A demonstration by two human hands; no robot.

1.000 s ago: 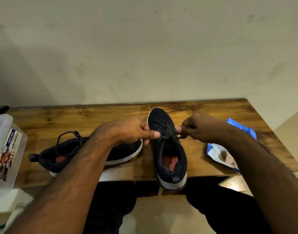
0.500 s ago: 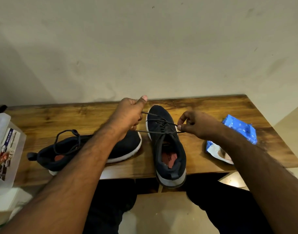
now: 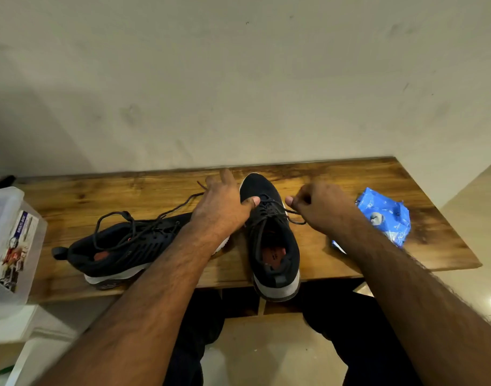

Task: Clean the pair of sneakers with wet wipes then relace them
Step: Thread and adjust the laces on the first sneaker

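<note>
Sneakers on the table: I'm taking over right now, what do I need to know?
Left hand: thumb pressed on the upright sneaker, fingers spread.
Right hand: pinching that shoe's lace.
Other sneaker lies on its side to the left, laces loose.
Wipes pack sits to the right on the table.
Done: wiping cannot be judged.
Left: finish lacing both sneakers.

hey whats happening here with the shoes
A person is lacing a pair of black sneakers on a wooden table. The upright sneaker points away from them, its heel over the near edge. The left hand rests against its toe side, while the right hand pinches a lace at its eyelets. The other sneaker lies to the left with loose laces. A blue wipes pack sits to the right.
</note>
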